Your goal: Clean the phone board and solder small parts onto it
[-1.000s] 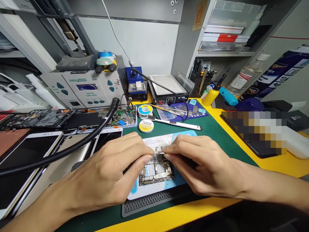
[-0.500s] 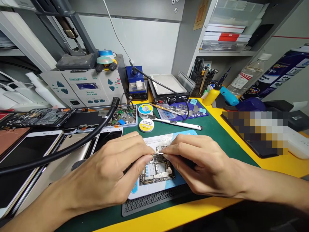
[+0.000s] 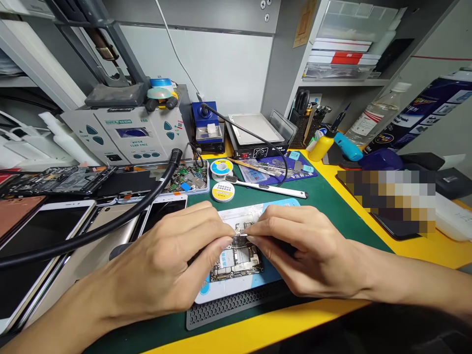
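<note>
My left hand [image 3: 175, 255] is closed, thumb and forefinger pinched together over the upper part of a phone circuit board [image 3: 236, 268]. Opposite it, my right hand [image 3: 308, 246] pinches in the same way, its fingertips a short gap from the left ones. A small, thin silvery piece [image 3: 242, 235] shows between the two pinches; its kind is too small to make out. Below and around the fingertips, the board shows metal shields and chips. It is over a white and blue work mat [image 3: 221, 294], and my fingers hide part of it.
Phones [image 3: 55, 236] lie at left under a black hose [image 3: 121, 231]. Behind are a rework station [image 3: 129, 132], a box of boards [image 3: 208, 184], a solder spool [image 3: 221, 168], a round tin [image 3: 223, 191] and a white-handled brush [image 3: 273, 188]. A dark phone [image 3: 387, 221] lies right.
The circuit board has shifted slightly left beneath my fingertips. Both hands keep nearly the same place and the same pinch. The whole view has moved a little.
</note>
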A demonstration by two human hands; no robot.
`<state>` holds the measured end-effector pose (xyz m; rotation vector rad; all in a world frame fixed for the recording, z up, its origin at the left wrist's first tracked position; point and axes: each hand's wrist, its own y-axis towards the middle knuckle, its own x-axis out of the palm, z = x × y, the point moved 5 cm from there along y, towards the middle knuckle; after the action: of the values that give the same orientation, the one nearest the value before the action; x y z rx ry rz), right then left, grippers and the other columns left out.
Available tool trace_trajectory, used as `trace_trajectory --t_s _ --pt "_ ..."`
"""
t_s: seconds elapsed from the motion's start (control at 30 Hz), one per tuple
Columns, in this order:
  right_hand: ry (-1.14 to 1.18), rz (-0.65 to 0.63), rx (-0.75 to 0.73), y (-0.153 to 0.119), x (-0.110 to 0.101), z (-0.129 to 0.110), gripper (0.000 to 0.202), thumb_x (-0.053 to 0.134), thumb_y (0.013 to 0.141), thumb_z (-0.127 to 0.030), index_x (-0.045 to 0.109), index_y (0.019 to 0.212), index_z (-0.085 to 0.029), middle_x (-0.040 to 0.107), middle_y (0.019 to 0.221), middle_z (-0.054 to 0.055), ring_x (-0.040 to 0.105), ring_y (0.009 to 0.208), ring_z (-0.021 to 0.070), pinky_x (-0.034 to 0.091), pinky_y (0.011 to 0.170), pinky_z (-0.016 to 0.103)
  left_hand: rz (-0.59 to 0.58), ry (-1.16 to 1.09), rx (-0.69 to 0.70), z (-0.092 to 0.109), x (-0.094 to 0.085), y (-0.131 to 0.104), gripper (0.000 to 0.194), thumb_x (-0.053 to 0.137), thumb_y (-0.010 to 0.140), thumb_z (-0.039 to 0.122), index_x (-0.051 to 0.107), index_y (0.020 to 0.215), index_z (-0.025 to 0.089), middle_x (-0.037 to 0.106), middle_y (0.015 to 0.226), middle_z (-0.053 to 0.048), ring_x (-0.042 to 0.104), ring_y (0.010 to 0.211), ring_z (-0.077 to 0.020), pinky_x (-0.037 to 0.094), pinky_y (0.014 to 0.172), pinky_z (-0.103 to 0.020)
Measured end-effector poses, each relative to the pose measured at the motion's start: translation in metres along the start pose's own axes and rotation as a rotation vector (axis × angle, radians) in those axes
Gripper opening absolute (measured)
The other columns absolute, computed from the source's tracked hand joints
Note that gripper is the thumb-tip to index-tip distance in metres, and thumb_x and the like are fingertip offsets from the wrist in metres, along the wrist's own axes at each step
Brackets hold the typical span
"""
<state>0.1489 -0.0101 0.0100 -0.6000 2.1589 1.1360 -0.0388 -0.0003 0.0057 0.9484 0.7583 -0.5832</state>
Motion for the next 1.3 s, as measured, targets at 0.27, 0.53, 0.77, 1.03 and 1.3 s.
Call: trace_trajectory --t_s 0.27,0.53,0.77,1.03,1.3 --pt "-0.005 0.010 0.005 -0.0001 0.0002 0.0007 0.016 0.056 0.097 -0.003 0.069 0.102 -0.011 0.067 0.076 0.007 0.055 0.063 0.0155 0.043 0.056 0.027 0.018 0.004 -0.003 0.0000 -0.0005 0.0021 0.018 0.057 0.100 0.005 0.068 0.109 0.016 0.074 0.095 -0.006 0.067 0.088 -0.0183 0.055 0.079 -0.032" --pt "-0.012 -0.058 0.032 0.0002 0.0030 0.0031 0.017 0.056 0.094 -0.002 0.071 0.099 -0.008 0.063 0.074 0.007 0.051 0.062 0.0158 0.041 0.055 0.029 0.008 0.010 -0.003 0.0005 -0.0010 0.0019 0.018 0.057 0.100 0.005 0.067 0.111 0.015 0.074 0.096 -0.006 0.067 0.088 -0.0174 0.055 0.080 -0.031" --pt "0.007 0.001 0.005 0.0007 -0.0004 0.0025 0.016 0.056 0.096 -0.003 0.070 0.101 -0.009 0.066 0.076 0.006 0.052 0.064 0.0150 0.042 0.057 0.028 0.010 0.015 -0.008 0.0003 -0.0013 0.0028 0.018 0.057 0.100 0.005 0.068 0.109 0.017 0.074 0.095 -0.005 0.068 0.087 -0.0173 0.056 0.078 -0.030" --pt "0.015 -0.001 0.007 -0.0013 0.0000 0.0031 0.017 0.056 0.096 -0.002 0.071 0.102 -0.006 0.066 0.076 0.008 0.053 0.064 0.0155 0.042 0.057 0.028 0.005 0.012 -0.005 0.0009 -0.0014 0.0027 0.018 0.056 0.100 0.005 0.067 0.109 0.016 0.073 0.096 -0.005 0.067 0.089 -0.0172 0.055 0.080 -0.031" --pt "0.027 -0.039 0.036 0.0020 0.0011 0.0039 0.016 0.057 0.095 -0.002 0.072 0.099 -0.006 0.062 0.074 0.005 0.048 0.062 0.0141 0.039 0.056 0.028 0.010 0.005 -0.006 0.0010 -0.0023 0.0032 0.018 0.057 0.100 0.004 0.067 0.107 0.016 0.074 0.096 -0.006 0.068 0.089 -0.0179 0.055 0.080 -0.031"
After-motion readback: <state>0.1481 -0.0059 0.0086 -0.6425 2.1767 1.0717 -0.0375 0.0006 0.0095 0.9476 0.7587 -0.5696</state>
